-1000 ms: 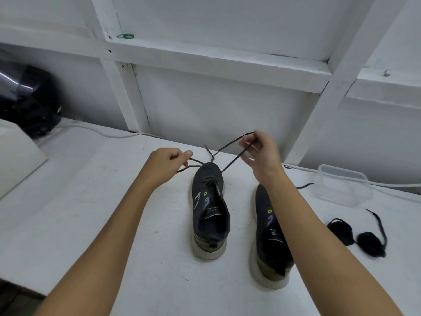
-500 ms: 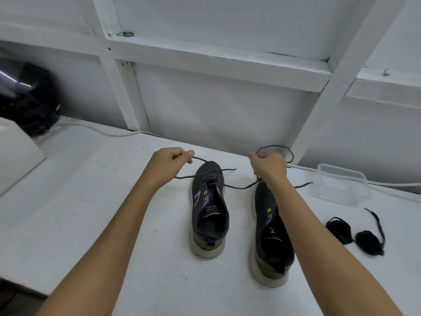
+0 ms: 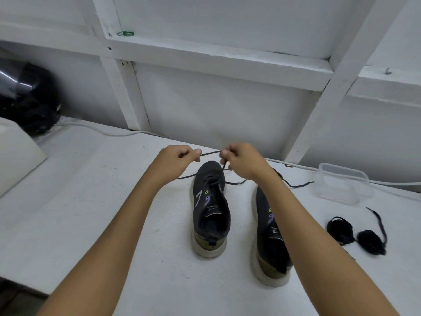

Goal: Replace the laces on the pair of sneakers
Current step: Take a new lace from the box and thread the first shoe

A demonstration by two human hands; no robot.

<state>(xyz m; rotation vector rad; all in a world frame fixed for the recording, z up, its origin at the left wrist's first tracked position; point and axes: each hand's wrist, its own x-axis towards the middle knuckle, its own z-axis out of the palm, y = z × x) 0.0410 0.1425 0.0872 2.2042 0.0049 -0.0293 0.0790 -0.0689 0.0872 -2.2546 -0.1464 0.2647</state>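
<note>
Two dark sneakers with pale soles stand side by side on the white table, toes away from me: the left sneaker (image 3: pixel 210 208) and the right sneaker (image 3: pixel 271 238), partly behind my right forearm. A dark lace (image 3: pixel 209 153) runs through the left sneaker's front eyelets. My left hand (image 3: pixel 176 161) pinches one strand above the toe. My right hand (image 3: pixel 245 161) pinches the other strand close by, and the lace stretches between both hands. Loose lace ends trail on the table to either side of the toe.
Two bundled black laces (image 3: pixel 357 234) lie at the right. A clear plastic container (image 3: pixel 342 187) sits behind them. A white cable (image 3: pixel 102 132) runs along the wall. A black helmet (image 3: pixel 27 99) and a white box (image 3: pixel 16 156) stand at the left.
My right hand moved left, from above the right sneaker toward my left hand. Both hands now meet above the left sneaker's toe with the lace between them.
</note>
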